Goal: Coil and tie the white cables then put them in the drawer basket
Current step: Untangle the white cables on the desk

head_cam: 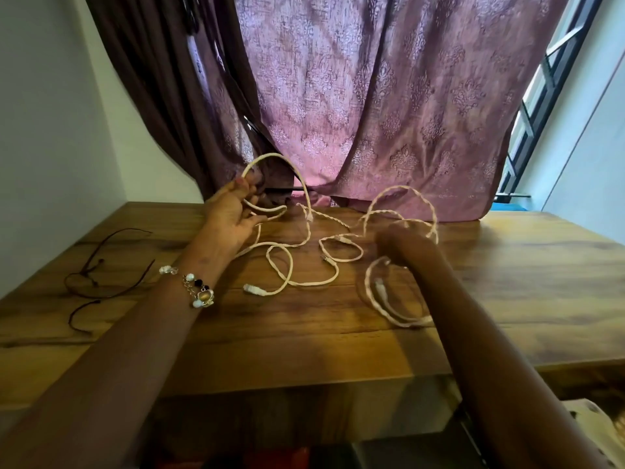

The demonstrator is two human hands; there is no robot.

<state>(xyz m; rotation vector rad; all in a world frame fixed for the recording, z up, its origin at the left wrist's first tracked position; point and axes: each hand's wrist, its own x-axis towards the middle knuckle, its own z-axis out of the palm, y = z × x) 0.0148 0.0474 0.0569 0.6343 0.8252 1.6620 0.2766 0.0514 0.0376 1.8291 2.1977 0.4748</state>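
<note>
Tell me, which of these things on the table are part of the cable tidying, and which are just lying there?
Part of the job:
- white cables, spread loose on the wooden table
- left hand, holding up one loop of cable
- right hand, blurred, down among the cables

Just lying about:
- thin dark cord at the left of the table
- purple curtain behind
- beaded bracelet on the left wrist

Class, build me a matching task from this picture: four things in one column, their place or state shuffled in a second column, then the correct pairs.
Things:
1. white cable loop
2. dark thin cord
3. beaded bracelet
4. patterned curtain

Places or states:
A. hangs behind the table
B. held up by the left hand
C. worn on the left wrist
D. lies on the table's left part

Pairs: 1-B, 2-D, 3-C, 4-A
</note>
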